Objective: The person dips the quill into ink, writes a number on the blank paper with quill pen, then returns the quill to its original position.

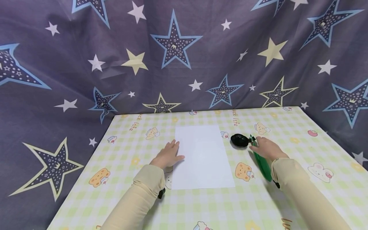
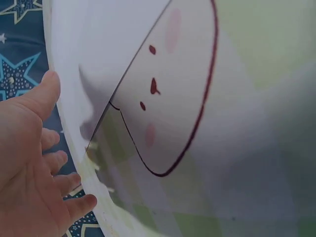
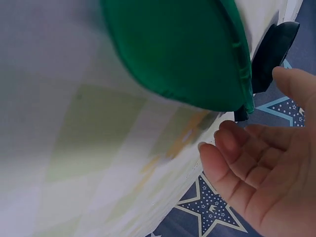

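White paper sheet (image 1: 202,156) lies flat at mid-counter (image 1: 201,207), on a green-and-cream checked cloth with cartoon prints. Left hand (image 1: 168,155) rests flat, fingers straight, fingertips on the sheet's left edge; grasping nothing. Right hand (image 1: 265,148) lies over a green object (image 1: 263,163) to the right of the sheet, fingers relaxed and slightly bent in the wrist view, not closed round it. Black rounded object (image 1: 239,140) sits just beside the green one's far end, touching or nearly so. Star-print fabric (image 1: 184,54) hangs behind the counter.
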